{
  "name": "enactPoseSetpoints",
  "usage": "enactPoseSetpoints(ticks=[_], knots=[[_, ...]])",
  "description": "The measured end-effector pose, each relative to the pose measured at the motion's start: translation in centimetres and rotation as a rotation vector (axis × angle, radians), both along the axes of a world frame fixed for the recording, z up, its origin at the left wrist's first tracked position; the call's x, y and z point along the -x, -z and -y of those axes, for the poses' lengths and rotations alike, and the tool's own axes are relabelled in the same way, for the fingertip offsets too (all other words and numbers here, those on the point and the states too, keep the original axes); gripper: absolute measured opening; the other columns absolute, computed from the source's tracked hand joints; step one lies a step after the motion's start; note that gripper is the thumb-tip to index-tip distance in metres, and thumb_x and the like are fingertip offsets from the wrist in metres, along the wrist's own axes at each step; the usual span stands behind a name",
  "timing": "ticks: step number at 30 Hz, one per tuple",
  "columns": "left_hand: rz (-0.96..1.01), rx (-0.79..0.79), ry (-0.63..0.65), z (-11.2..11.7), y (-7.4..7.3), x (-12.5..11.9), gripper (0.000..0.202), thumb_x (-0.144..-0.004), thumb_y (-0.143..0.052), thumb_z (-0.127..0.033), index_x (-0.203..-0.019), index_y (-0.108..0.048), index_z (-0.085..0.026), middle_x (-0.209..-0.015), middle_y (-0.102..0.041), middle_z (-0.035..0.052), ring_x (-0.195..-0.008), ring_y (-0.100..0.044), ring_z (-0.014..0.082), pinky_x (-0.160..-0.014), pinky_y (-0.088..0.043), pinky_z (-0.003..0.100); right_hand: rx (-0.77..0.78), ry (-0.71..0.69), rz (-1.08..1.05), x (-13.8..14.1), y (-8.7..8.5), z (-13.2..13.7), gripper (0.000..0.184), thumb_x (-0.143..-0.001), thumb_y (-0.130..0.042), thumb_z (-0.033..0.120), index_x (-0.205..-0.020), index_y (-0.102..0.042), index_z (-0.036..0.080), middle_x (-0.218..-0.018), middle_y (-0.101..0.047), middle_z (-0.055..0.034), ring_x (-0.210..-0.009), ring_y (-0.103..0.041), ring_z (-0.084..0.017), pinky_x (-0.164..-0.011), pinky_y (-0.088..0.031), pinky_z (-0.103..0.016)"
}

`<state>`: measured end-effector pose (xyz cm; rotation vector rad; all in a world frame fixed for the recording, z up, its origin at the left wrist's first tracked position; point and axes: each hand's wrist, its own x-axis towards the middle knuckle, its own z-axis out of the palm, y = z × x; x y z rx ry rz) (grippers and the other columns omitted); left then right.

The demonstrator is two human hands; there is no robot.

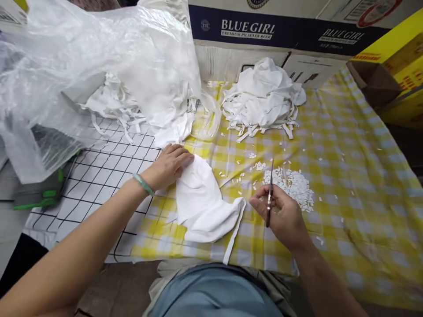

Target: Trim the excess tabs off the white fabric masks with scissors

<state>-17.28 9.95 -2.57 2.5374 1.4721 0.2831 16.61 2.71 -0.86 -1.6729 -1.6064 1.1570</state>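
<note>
Your left hand (pixel 172 165) is curled down on the top corner of a white cloth (pixel 201 202), pinning it to the surface (pixel 346 185), seemingly to hold it flat and steady. Your right hand (pixel 280 215) is closed round small scissors (pixel 270 193). The blades point away from you, nearly together, just right of the cloth and apart from it.

A yellow check cover spreads over the surface, with a black-grid sheet (pixel 99 176) to the left. A big clear bag (pixel 99 66) slumps across the far left, probably so its contents are within reach. A printed box (pixel 280 31) walls off the far edge. Against it sits a heap (pixel 264 99) of white strips, well apart from the cloth, as if set aside.

The cloth lies near the front edge, at the centre. A narrow strip (pixel 235 229) trails from its right side toward you. Just beyond the scissors is a mound of white snippets (pixel 292 185), with strays scattered round it, lying where the blades work. A green bangle (pixel 143 184) circles your left wrist.

Some things are hard to make out. The bag veils a second tangle (pixel 112 105) of strips. A dark thing (pixel 42 198) with green parts at far left cannot be identified. Your left fingertips are hidden against the cloth, the box is cut off at the top, and the scissors' handles are buried in your right hand.
</note>
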Motion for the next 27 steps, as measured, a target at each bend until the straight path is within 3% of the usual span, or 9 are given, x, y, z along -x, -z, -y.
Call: enactPoseSetpoints(ticks=[5,7,10,12,15,19,22,24,27], knots=[[-0.034,0.057,0.040,-0.3,-0.2,1.2,0.019,-0.084,-0.047,-0.018,-0.091,-0.065,-0.017,-0.084,-0.066,0.0113,-0.084,-0.055,0.0272,-0.092,-0.043,0.047,-0.108,-0.101,-0.002,5.1,0.8,-1.7,0.028,-0.076,-0.073,0.040,-0.088,-0.054,0.022,-0.088,-0.064,-0.0031,-0.078,-0.058,-0.018,-0.073,-0.047,-0.032],[-0.053,0.059,0.031,0.2,-0.6,1.4,0.016,-0.084,-0.048,-0.019,-0.086,-0.064,-0.016,-0.087,-0.065,0.0131,-0.085,-0.054,0.0277,-0.086,-0.044,0.044,-0.119,-0.169,0.012,7.6,1.2,-3.0,0.023,-0.074,-0.071,0.031,-0.082,-0.050,0.022,-0.083,-0.062,-0.0009,-0.076,-0.056,-0.017,-0.072,-0.045,-0.031],[-0.071,0.051,-0.003,0.8,-0.7,1.5,0.021,-0.081,-0.049,-0.014,-0.096,-0.063,-0.017,-0.100,-0.066,0.0136,-0.093,-0.054,0.0284,-0.086,-0.043,0.043,-0.124,-0.227,0.010,10.4,1.1,-4.7,0.021,-0.072,-0.066,0.024,-0.072,-0.044,0.023,-0.071,-0.055,0.0031,-0.065,-0.050,-0.014,-0.063,-0.041,-0.027],[-0.075,0.054,-0.023,1.0,-0.6,1.8,0.020,-0.081,-0.049,-0.013,-0.095,-0.063,-0.018,-0.095,-0.067,0.0116,-0.091,-0.055,0.0280,-0.085,-0.043,0.043,-0.150,-0.206,-0.060,10.7,0.7,-5.2,0.021,-0.074,-0.065,0.028,-0.072,-0.045,0.023,-0.069,-0.052,0.0042,-0.062,-0.048,-0.013,-0.059,-0.039,-0.025],[-0.068,0.056,-0.051,2.0,-1.1,3.0,0.014,-0.084,-0.049,-0.018,-0.077,-0.061,-0.019,-0.082,-0.065,0.0104,-0.083,-0.055,0.0268,-0.082,-0.044,0.043,-0.196,-0.070,-0.225,8.9,0.5,-5.0,0.025,-0.076,-0.067,0.038,-0.079,-0.048,0.023,-0.071,-0.053,0.0037,-0.063,-0.050,-0.013,-0.059,-0.041,-0.024],[0.127,0.035,-0.049,5.3,-3.5,4.2,0.021,-0.092,-0.048,-0.024,-0.079,-0.064,-0.020,-0.089,-0.068,0.0105,-0.094,-0.059,0.0263,-0.090,-0.046,0.042,-0.170,-0.024,-0.106,7.0,1.1,-3.6,0.024,-0.077,-0.067,0.038,-0.082,-0.050,0.022,-0.074,-0.057,0.0009,-0.068,-0.055,-0.016,-0.065,-0.045,-0.028],[0.400,0.034,-0.130,8.8,-6.4,3.2,0.018,-0.093,-0.053,-0.028,-0.092,-0.069,-0.020,-0.094,-0.071,0.0092,-0.091,-0.064,0.0242,-0.082,-0.051,0.035,-0.352,-0.048,-0.021,8.3,0.9,-2.2,0.026,-0.078,-0.071,0.034,-0.091,-0.052,0.023,-0.097,-0.064,-0.0061,-0.094,-0.060,-0.022,-0.085,-0.047,-0.037],[0.559,0.104,-0.215,11.0,-8.5,2.0,0.018,-0.092,-0.056,-0.030,-0.093,-0.072,-0.022,-0.091,-0.072,0.0077,-0.082,-0.067,0.0227,-0.071,-0.052,0.031,-0.426,-0.168,-0.119,10.2,0.6,-1.4,0.032,-0.076,-0.075,0.030,-0.096,-0.050,0.024,-0.113,-0.063,-0.0081,-0.107,-0.059,-0.023,-0.094,-0.045,-0.038],[0.760,0.288,-0.288,13.8,-10.5,1.0,0.021,-0.093,-0.055,-0.031,-0.085,-0.074,-0.023,-0.085,-0.071,0.0067,-0.075,-0.066,0.0212,-0.063,-0.052,0.027,-0.401,-0.401,-0.179,12.3,0.6,-1.1,0.024,-0.074,-0.069,0.016,-0.090,-0.052,0.023,-0.104,-0.064,-0.0058,-0.103,-0.058,-0.022,-0.091,-0.045,-0.035]])
